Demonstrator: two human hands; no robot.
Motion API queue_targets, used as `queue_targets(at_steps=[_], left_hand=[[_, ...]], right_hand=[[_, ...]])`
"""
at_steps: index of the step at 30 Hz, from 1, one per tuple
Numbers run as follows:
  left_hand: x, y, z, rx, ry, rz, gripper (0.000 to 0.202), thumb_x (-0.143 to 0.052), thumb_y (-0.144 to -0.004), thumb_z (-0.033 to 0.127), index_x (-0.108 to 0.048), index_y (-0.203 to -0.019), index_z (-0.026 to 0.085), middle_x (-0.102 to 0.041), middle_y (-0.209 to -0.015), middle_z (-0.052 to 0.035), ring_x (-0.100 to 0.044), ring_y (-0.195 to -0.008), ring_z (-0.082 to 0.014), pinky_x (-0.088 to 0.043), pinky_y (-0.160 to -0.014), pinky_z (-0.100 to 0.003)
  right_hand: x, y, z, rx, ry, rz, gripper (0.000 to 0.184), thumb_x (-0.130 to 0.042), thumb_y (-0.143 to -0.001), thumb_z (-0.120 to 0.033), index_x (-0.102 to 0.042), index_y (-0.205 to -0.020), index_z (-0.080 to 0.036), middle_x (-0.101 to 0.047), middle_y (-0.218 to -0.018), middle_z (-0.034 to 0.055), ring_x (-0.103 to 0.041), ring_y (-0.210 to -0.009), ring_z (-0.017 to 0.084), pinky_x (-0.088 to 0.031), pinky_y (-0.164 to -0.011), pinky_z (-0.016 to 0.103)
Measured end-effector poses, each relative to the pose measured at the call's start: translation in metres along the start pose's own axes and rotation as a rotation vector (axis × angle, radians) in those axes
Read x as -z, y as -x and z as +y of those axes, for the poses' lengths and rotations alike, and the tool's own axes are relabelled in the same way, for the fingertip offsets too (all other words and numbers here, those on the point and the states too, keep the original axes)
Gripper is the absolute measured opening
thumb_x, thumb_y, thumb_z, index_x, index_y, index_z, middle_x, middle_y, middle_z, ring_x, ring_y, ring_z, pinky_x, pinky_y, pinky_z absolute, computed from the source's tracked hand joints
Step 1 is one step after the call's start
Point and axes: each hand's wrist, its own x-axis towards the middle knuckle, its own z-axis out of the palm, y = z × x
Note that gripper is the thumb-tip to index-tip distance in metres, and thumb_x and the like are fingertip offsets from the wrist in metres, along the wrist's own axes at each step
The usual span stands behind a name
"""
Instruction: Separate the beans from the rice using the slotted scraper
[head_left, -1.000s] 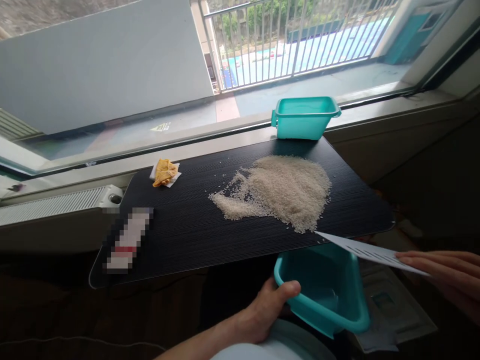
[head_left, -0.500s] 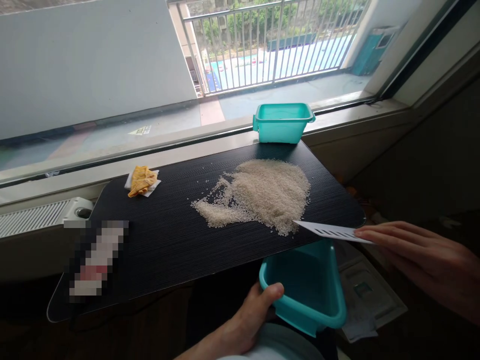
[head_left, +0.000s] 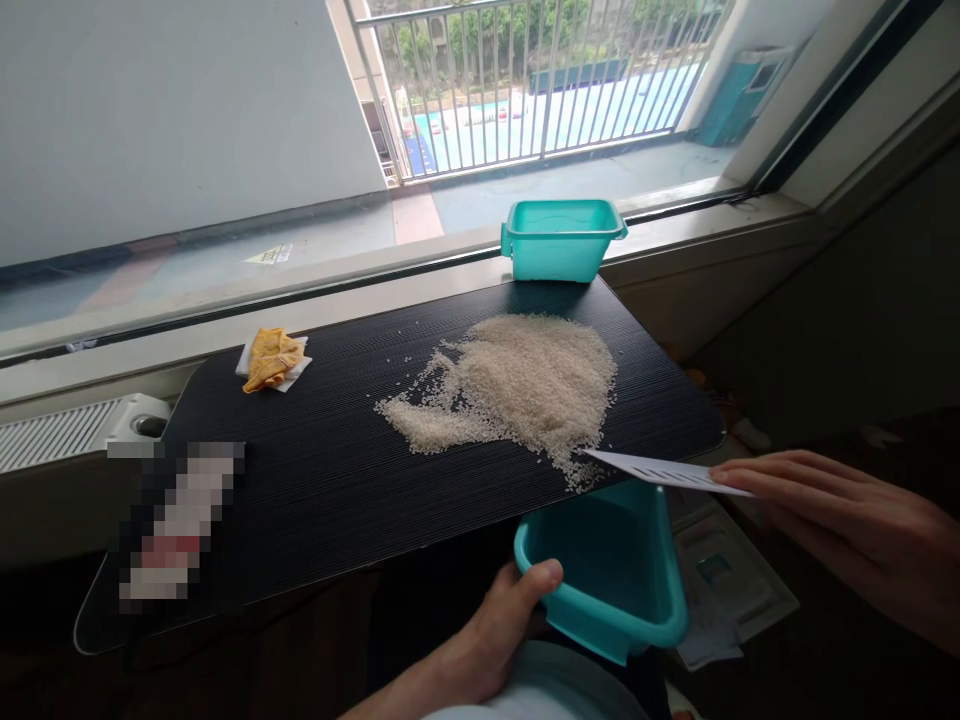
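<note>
A heap of white rice (head_left: 517, 385) lies on the right half of a black ribbed board (head_left: 337, 470). My left hand (head_left: 499, 625) grips the near rim of a teal plastic tub (head_left: 611, 560), held just below the board's front edge. My right hand (head_left: 832, 525) pinches a white card with slots (head_left: 660, 470) between outstretched fingers; the card's tip touches the rice at the heap's near right corner, over the tub.
A second teal tub (head_left: 562, 240) stands on the window sill behind the board. A yellow cloth on white tissue (head_left: 271, 358) lies at the board's back left, and a blurred packet (head_left: 176, 525) at its front left. White papers (head_left: 739, 590) lie under the tub.
The view has swung right and settled. My right hand brought the card in from the right until its tip reached the rice. My left hand keeps the tub under the edge.
</note>
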Motion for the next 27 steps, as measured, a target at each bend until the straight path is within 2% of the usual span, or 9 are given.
queue_targets(at_steps=[4, 8, 12, 15, 19, 21, 24, 27], left_hand=[[-0.001, 0.0, 0.001, 0.01, 0.013, 0.002, 0.097, -0.092, -0.077, 0.076, -0.065, -0.149, 0.017, -0.076, -0.145, -0.0214, -0.07, -0.139, -0.0451, -0.047, -0.125, -0.062], [-0.002, 0.002, 0.004, 0.015, -0.002, 0.019, 0.103, -0.093, -0.074, 0.078, -0.064, -0.151, 0.015, -0.076, -0.147, -0.023, -0.069, -0.14, -0.0463, -0.048, -0.125, -0.062], [-0.002, 0.002, 0.004, 0.011, -0.017, 0.029, 0.106, -0.093, -0.074, 0.079, -0.064, -0.153, 0.015, -0.073, -0.151, -0.0238, -0.068, -0.142, -0.0472, -0.049, -0.124, -0.062], [-0.002, 0.002, 0.004, 0.003, -0.004, 0.029, 0.107, -0.094, -0.073, 0.079, -0.064, -0.153, 0.015, -0.075, -0.149, -0.0238, -0.068, -0.141, -0.0482, -0.048, -0.124, -0.063], [-0.002, 0.003, 0.004, 0.019, -0.003, 0.026, 0.105, -0.093, -0.074, 0.078, -0.064, -0.153, 0.017, -0.075, -0.15, -0.0225, -0.067, -0.143, -0.0485, -0.046, -0.126, -0.064], [-0.002, 0.004, 0.005, 0.016, -0.007, 0.036, 0.108, -0.094, -0.072, 0.08, -0.064, -0.152, 0.015, -0.075, -0.15, -0.024, -0.067, -0.143, -0.0498, -0.047, -0.125, -0.064], [-0.004, 0.004, 0.006, 0.02, -0.016, 0.059, 0.108, -0.095, -0.069, 0.081, -0.066, -0.147, 0.011, -0.075, -0.149, -0.0264, -0.068, -0.141, -0.0515, -0.05, -0.122, -0.063], [-0.006, 0.006, 0.008, 0.037, -0.018, 0.077, 0.11, -0.096, -0.068, 0.079, -0.066, -0.148, 0.01, -0.075, -0.149, -0.0271, -0.068, -0.142, -0.0515, -0.051, -0.122, -0.061]], right_hand=[[-0.003, 0.01, -0.01, -0.043, -0.047, -0.027, 0.041, -0.065, -0.11, -0.038, -0.079, -0.148, -0.047, -0.09, -0.124, 0.0029, -0.088, -0.104, 0.024, -0.073, -0.086, 0.028], [-0.001, 0.01, -0.012, -0.128, -0.062, -0.009, 0.035, -0.064, -0.111, -0.044, -0.084, -0.14, -0.045, -0.09, -0.122, 0.0049, -0.088, -0.103, 0.025, -0.072, -0.089, 0.029], [0.002, -0.001, -0.005, -0.052, -0.067, -0.05, 0.04, -0.067, -0.11, -0.041, -0.081, -0.147, -0.043, -0.089, -0.127, 0.0054, -0.087, -0.11, 0.025, -0.072, -0.094, 0.03], [-0.002, -0.002, -0.013, -0.047, -0.078, -0.079, 0.039, -0.064, -0.111, -0.04, -0.081, -0.146, -0.043, -0.089, -0.127, 0.0059, -0.087, -0.11, 0.024, -0.072, -0.09, 0.029], [-0.009, 0.007, -0.035, -0.146, -0.055, 0.025, 0.035, -0.059, -0.114, -0.047, -0.086, -0.136, -0.047, -0.089, -0.123, 0.004, -0.086, -0.107, 0.024, -0.071, -0.088, 0.03], [-0.01, 0.006, -0.039, -0.148, -0.04, 0.056, 0.034, -0.058, -0.114, -0.046, -0.085, -0.135, -0.048, -0.089, -0.123, 0.0032, -0.086, -0.108, 0.024, -0.071, -0.091, 0.03], [-0.009, -0.008, -0.032, -0.056, -0.058, -0.013, 0.037, -0.062, -0.112, -0.038, -0.083, -0.142, -0.047, -0.09, -0.127, 0.0024, -0.086, -0.109, 0.026, -0.073, -0.092, 0.034], [-0.01, -0.027, -0.022, -0.025, -0.106, -0.099, 0.041, -0.064, -0.109, -0.038, -0.08, -0.145, -0.048, -0.089, -0.131, 0.0008, -0.087, -0.112, 0.029, -0.074, -0.093, 0.039]])
